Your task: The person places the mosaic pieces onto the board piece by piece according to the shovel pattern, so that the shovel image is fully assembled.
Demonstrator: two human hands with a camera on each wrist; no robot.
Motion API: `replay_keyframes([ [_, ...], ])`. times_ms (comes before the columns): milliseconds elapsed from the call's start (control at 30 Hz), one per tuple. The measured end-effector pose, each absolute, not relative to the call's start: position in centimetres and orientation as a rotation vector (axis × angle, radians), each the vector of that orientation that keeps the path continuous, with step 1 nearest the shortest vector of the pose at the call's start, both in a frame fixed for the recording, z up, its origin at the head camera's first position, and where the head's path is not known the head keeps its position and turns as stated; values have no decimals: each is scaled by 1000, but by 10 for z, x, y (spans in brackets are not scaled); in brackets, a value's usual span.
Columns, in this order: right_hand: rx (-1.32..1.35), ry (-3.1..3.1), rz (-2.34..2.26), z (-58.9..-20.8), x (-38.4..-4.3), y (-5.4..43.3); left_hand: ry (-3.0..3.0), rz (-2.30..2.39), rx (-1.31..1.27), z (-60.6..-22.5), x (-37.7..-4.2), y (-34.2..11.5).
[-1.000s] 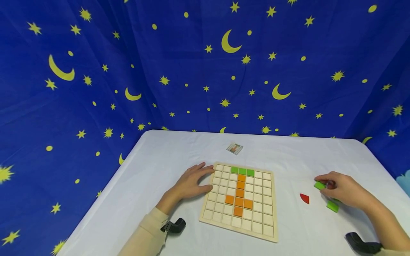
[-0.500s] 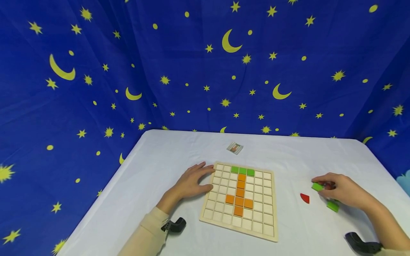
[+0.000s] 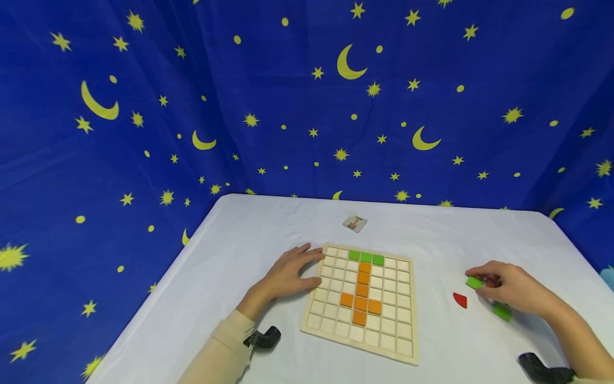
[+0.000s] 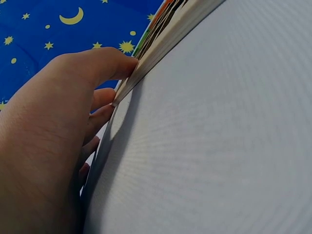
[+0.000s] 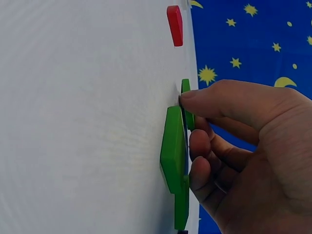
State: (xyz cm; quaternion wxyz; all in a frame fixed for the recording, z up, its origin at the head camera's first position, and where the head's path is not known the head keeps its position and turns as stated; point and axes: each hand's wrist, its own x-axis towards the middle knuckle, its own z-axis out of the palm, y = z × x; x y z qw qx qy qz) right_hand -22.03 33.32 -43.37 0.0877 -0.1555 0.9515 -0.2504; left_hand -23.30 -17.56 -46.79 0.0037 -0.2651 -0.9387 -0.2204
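A wooden grid board lies on the white table, bearing three green tiles along its far row and an orange cross of square tiles below them. My left hand rests at the board's left edge, fingers fairly straight; in the left wrist view the thumb touches the rim. Off to the right, my right hand pinches a green tile between thumb and forefinger, low over the cloth. Other green tiles lie under and beside that hand, partly hidden by it.
A red quarter-circle piece lies between the board and my right hand. Behind the board is a small pattern card. A blue curtain with yellow moons and stars hangs beyond the table's far edge.
My right hand has shifted slightly left with the green tile, uncovering more of the one near its wrist. The left hand stays at the board's edge. The whole head view has slid slightly.
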Motion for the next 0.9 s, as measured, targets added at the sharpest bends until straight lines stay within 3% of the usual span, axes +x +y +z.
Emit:
replay_keyframes([
  [900, -554, 2823, -751, -431, -215, 301, -2948, -671, -824, -470, -232, -175],
])
